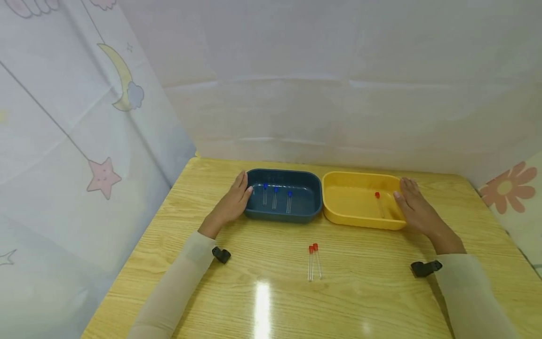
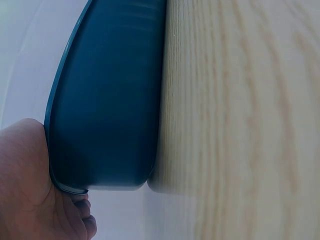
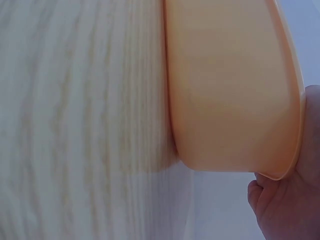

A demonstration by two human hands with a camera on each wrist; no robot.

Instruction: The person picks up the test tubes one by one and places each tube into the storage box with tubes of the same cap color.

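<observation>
In the head view my left hand (image 1: 230, 200) presses against the left end of a dark blue plastic tray (image 1: 283, 219), thumb at the rim and straight fingers along the outer wall. The left wrist view has the tray's side (image 2: 110, 100) with the palm against its rim. My right hand (image 1: 417, 207) presses likewise on the right end of a yellow tray (image 1: 351, 220); its wall (image 3: 230, 90) fills much of the right wrist view. Several blue-capped tubes, one of them a middle tube (image 1: 275, 197), lie in the blue tray. One red-capped tube (image 1: 378, 195) lies in the yellow tray.
Two clear tubes with red caps (image 1: 313, 248) lie close together on the wooden table (image 1: 360, 292), in front of the trays. The trays stand side by side near the back edge. A pale cloth (image 1: 296, 113) hangs behind, and a patterned one (image 1: 63, 165) hangs at the left.
</observation>
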